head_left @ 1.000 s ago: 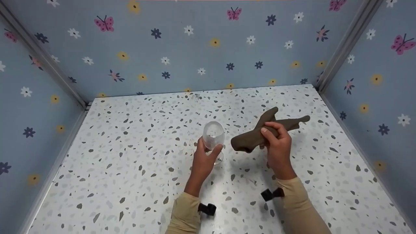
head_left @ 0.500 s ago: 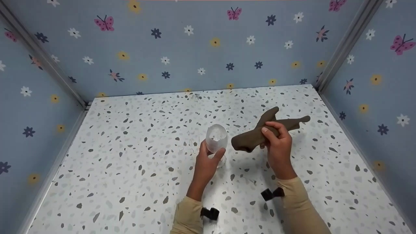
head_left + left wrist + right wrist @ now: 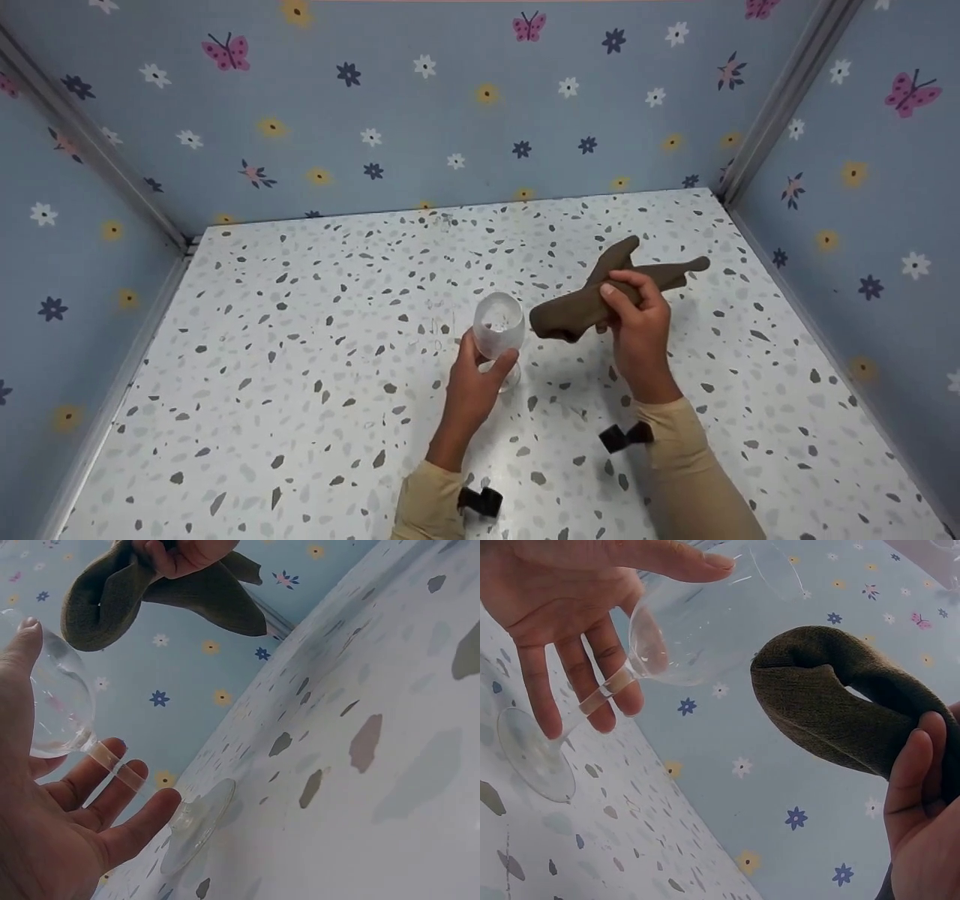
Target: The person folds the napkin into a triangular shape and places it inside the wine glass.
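Observation:
My left hand (image 3: 474, 382) holds a clear wine glass (image 3: 499, 337) near the middle of the table. The thumb lies along the bowl (image 3: 66, 694), while the other fingers spread behind the bowl and stem. Leaning slightly, the glass has its round foot (image 3: 202, 829) close over the tabletop. To its right, my right hand (image 3: 643, 330) pinches a bunched dark olive-brown cloth (image 3: 566, 309) between thumb and fingers. The cloth's folded end (image 3: 802, 694) points at the glass bowl, with a small gap between them in the head view. Its two loose tails stick out to the far right.
The white speckled tabletop (image 3: 285, 360) spreads around both hands. Blue panels (image 3: 420, 105) with flowers and butterflies enclose it at the back and both sides, joined by grey corner posts (image 3: 787, 97). Black wrist cameras (image 3: 480, 501) sit on both sleeves.
The left hand has brought the glass slightly nearer the person and to the right, toward the cloth. The right hand and cloth stay almost still. The head view has shifted a little.

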A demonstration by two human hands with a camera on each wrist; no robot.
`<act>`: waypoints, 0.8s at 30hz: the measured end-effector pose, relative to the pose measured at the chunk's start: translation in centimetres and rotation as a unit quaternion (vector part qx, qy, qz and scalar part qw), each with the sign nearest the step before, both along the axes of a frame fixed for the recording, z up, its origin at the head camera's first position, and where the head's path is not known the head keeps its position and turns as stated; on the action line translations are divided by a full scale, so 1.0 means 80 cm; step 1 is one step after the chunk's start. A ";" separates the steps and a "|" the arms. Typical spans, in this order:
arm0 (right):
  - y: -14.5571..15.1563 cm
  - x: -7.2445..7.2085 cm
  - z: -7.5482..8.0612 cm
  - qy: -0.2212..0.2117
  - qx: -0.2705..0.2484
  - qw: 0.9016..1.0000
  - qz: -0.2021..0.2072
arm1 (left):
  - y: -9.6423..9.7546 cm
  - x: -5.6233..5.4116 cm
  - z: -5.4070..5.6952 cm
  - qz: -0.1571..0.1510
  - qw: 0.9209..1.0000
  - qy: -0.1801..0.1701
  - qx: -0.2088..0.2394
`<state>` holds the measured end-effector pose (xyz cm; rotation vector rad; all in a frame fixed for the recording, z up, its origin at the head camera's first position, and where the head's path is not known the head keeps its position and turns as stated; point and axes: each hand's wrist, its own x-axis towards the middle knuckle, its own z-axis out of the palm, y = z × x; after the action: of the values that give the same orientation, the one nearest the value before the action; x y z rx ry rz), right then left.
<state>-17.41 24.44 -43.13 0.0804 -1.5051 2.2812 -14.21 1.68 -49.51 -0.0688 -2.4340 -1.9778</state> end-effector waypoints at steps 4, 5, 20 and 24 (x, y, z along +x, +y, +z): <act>-0.002 -0.001 0.001 0.000 0.001 1.000 -0.001 | -0.002 0.001 0.002 -0.003 1.000 -0.001 -0.002; -0.003 0.000 0.001 -0.002 0.003 1.000 -0.003 | -0.002 0.002 0.002 -0.004 1.000 -0.001 -0.004; -0.003 -0.005 0.007 0.018 0.019 0.999 -0.030 | -0.006 -0.005 0.003 -0.018 1.000 0.005 -0.010; -0.004 -0.007 0.010 0.018 0.030 0.999 -0.036 | -0.005 -0.002 0.000 -0.016 1.000 0.003 -0.006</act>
<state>-17.93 24.16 -42.32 0.0820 -1.5331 2.1689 -14.39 1.24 -49.54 -0.1156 -2.4566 -1.9734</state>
